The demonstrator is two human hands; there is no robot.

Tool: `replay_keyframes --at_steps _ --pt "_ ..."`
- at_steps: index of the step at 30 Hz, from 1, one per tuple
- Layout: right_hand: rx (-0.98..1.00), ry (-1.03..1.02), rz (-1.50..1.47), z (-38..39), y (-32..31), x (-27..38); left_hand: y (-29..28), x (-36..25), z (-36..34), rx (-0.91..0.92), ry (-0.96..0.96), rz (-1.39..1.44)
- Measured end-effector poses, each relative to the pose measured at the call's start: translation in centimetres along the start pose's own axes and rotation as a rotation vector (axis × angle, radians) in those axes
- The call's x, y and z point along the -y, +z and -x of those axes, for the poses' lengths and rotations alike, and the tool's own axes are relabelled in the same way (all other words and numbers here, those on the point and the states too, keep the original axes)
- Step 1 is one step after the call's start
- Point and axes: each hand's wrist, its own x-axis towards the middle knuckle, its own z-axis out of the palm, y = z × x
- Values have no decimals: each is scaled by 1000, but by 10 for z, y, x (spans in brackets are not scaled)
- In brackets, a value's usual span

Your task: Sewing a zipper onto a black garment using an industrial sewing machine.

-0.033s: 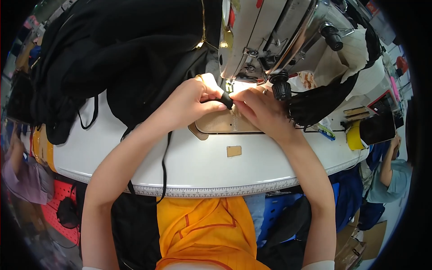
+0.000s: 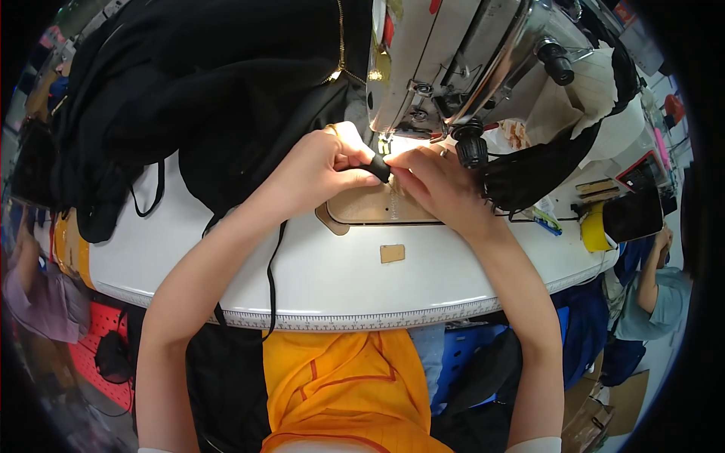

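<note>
Both my hands meet just in front of the needle area of a sewing machine (image 2: 445, 68). Between thumb and fingers, my left hand (image 2: 321, 170) pinches a small folded edge of black fabric (image 2: 380, 167). My right hand (image 2: 438, 181) closes on the same edge from the other side, its fingertips close to the left ones. The lit presser foot (image 2: 385, 142) stands right behind the fingertips. To the left spreads a large black garment (image 2: 204, 98) with a gold zipper (image 2: 341, 45). How the fold lies under my fingers is partly hidden.
A measuring tape runs along the front edge of the white table (image 2: 325, 279). A small tan patch (image 2: 392, 254) lies in front of the machine plate. A black cord (image 2: 272, 287) hangs over the edge. More black fabric (image 2: 551, 170) and a yellow roll (image 2: 596, 228) sit right. People work on both sides.
The hanging black cord has shifted very slightly left. My hands and the folded fabric stay practically in place.
</note>
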Motion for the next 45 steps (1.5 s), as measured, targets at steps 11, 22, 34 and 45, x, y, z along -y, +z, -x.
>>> replay_keyframes --at_steps 11,22,34,45 --pt "150 -22 34 0 -7 -4 10 15 4 -476 770 -804" --pt "161 -48 86 4 -8 -5 14 18 5 -425 729 -990" --pt "85 -146 312 -1 -6 2 15 16 4 -407 705 -817" --pt "70 -184 123 -1 -5 -2 13 15 3 -349 615 -673"
